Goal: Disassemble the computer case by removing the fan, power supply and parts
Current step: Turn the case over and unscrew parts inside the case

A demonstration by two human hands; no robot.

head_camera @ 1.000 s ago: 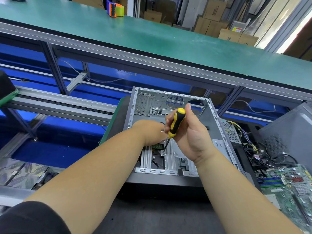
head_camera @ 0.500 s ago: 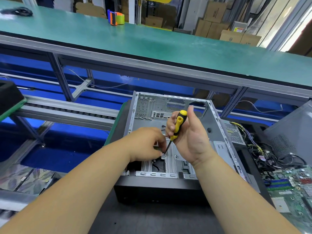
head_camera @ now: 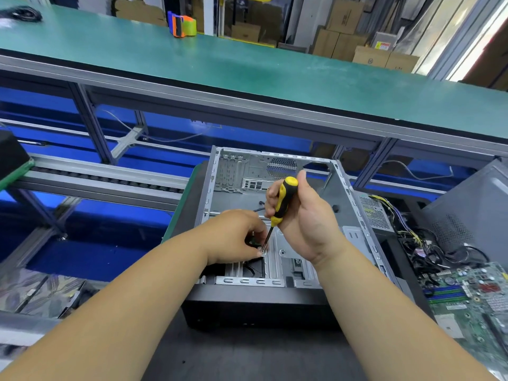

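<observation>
An open grey computer case [head_camera: 346,193] lies on its side in the middle of the view, its inside mostly bare metal. My right hand [head_camera: 305,224] grips a yellow and black screwdriver [head_camera: 283,200] upright, with its tip on a screw in the drive cage near the case front. My left hand [head_camera: 236,237] reaches into the case from the left, its fingers curled at the screwdriver shaft beside a small black part. What the left fingers hold is hidden under the hand.
A removed power supply [head_camera: 375,213] with loose cables [head_camera: 428,248] lies right of the case. A green motherboard [head_camera: 472,298] lies at the lower right, a grey panel [head_camera: 478,204] behind it. A roller conveyor [head_camera: 96,177] runs left; a green bench [head_camera: 247,67] spans behind.
The view has tilted slightly, so the case sits lower in frame. My left hand has slid a little toward the screwdriver tip. My right hand still grips the screwdriver on the same screw.
</observation>
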